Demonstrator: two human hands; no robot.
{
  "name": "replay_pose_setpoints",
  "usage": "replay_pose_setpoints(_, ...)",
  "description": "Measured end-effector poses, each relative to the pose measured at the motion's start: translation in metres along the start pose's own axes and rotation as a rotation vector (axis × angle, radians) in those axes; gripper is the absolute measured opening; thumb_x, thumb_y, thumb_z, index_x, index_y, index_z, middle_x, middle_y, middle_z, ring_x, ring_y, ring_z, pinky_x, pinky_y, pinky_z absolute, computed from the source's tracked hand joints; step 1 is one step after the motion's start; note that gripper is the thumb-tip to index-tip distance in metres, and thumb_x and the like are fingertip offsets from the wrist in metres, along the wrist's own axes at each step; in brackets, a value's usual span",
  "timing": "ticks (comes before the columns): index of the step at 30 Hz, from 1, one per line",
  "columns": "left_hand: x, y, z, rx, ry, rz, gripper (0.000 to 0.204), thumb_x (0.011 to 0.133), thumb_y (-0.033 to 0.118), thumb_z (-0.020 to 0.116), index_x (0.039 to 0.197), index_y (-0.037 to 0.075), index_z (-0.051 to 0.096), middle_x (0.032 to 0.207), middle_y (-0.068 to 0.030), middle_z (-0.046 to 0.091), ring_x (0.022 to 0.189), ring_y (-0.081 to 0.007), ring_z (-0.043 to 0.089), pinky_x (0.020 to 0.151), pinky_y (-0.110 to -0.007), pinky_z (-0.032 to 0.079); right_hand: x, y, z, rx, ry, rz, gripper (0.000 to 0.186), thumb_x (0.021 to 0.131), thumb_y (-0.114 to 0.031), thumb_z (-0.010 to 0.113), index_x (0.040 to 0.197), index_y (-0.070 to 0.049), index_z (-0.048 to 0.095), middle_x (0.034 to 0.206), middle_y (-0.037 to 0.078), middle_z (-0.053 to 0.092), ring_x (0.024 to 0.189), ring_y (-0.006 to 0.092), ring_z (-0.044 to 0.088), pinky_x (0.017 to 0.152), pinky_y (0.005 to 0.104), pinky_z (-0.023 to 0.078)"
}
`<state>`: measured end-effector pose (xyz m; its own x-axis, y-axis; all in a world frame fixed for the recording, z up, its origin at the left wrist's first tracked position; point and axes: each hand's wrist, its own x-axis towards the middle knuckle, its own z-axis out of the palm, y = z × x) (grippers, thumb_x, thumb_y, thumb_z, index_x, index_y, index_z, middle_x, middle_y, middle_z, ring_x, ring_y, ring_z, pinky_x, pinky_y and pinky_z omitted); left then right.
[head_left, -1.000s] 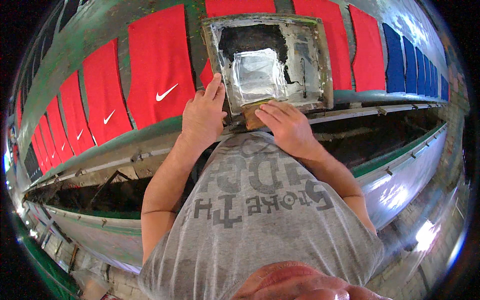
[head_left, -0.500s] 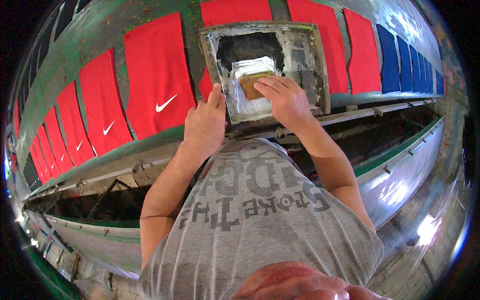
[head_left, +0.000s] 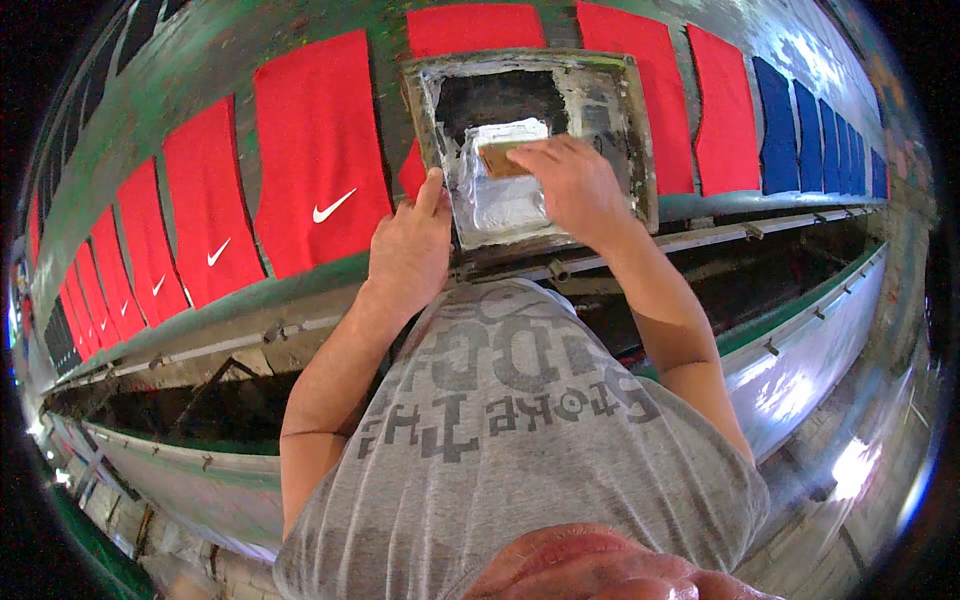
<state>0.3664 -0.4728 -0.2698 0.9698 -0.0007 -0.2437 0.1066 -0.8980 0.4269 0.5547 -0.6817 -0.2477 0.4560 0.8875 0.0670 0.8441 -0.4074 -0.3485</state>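
Note:
A screen printing frame (head_left: pixel 645 150) with worn, stained edges lies over a red fabric piece on the long table. White ink (head_left: pixel 505 205) is spread in the middle of its mesh, below a black patch (head_left: pixel 505 98). My right hand (head_left: pixel 582 195) grips a brown squeegee (head_left: pixel 500 160), which rests in the ink across the mesh. At the frame's left side, my left hand (head_left: pixel 412 240) is closed on the edge, its index finger lying along it. The fingertips of my right hand partly cover the squeegee.
Red fabric pieces (head_left: pixel 315 150) line the table on both sides, several at left bearing a white curved mark. Dark blue pieces (head_left: pixel 775 125) continue at far right. A metal rail (head_left: pixel 700 232) with short pegs runs along the near edge, and a dark gap (head_left: pixel 800 275) lies below it.
My right hand has pushed the squeegee slightly away from me and tipped it, so more white ink shows on its near side. The left hand stays at the frame's edge.

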Motion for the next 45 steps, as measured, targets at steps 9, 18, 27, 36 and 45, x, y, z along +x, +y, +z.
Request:
replay_pose_setpoints(9, 0.004, 0.006, 0.0, -0.024, -0.059, -0.057, 0.078, 0.082, 0.013, 0.092, 0.15, -0.008, 0.058, 0.168, -0.0223, 0.048, 0.121, -0.0407, 0.071, 0.097, -0.051, 0.064, -0.068, -0.038, -0.004, 0.092, -0.094, -0.08, 0.04, 0.09, -0.001, 0.068, 0.128, -0.007, 0.079, 0.127, 0.011, 0.079, 0.117, 0.0385, 0.073, 0.103, 0.0516, 0.059)
replay_pose_setpoints(18, 0.003, 0.014, -0.002, 0.079, 0.001, -0.05, 0.062, 0.085, 0.006, 0.084, 0.142, -0.007, 0.063, 0.165, -0.0213, 0.052, 0.115, -0.0374, 0.074, 0.094, -0.05, 0.065, 0.007, 0.022, -0.003, 0.168, -0.024, -0.057, 0.042, 0.087, 0.001, 0.066, 0.126, -0.007, 0.08, 0.123, 0.015, 0.08, 0.117, 0.0391, 0.074, 0.105, 0.0489, 0.059)
replay_pose_setpoints(27, 0.003, 0.029, -0.003, 0.04, 0.007, -0.148, 0.064, 0.083, -0.001, 0.079, 0.145, -0.003, 0.064, 0.167, -0.0179, 0.052, 0.12, -0.0388, 0.074, 0.098, -0.05, 0.065, -0.06, 0.0, -0.007, 0.183, -0.042, -0.246, 0.042, 0.087, -0.001, 0.069, 0.127, -0.008, 0.08, 0.123, 0.012, 0.08, 0.115, 0.0364, 0.075, 0.104, 0.0477, 0.06)
replay_pose_setpoints(36, 0.003, 0.025, 0.013, 0.106, 0.086, -0.134, 0.063, 0.083, -0.001, 0.079, 0.145, -0.002, 0.064, 0.167, -0.0155, 0.052, 0.12, -0.0381, 0.073, 0.098, -0.051, 0.065, -0.016, 0.028, 0.006, 0.125, 0.042, -0.182, 0.041, 0.089, -0.001, 0.066, 0.126, -0.01, 0.08, 0.119, 0.012, 0.079, 0.114, 0.0376, 0.074, 0.1, 0.0502, 0.059)
replay_pose_setpoints(45, 0.004, 0.024, 0.009, 0.09, 0.092, -0.119, 0.06, 0.083, 0.004, 0.083, 0.14, -0.001, 0.066, 0.162, -0.0151, 0.056, 0.118, -0.0383, 0.074, 0.097, -0.052, 0.065, -0.082, 0.0, 0.003, 0.123, -0.025, -0.274, 0.038, 0.087, -0.002, 0.069, 0.124, -0.006, 0.08, 0.124, 0.012, 0.075, 0.118, 0.0371, 0.072, 0.105, 0.0489, 0.058)
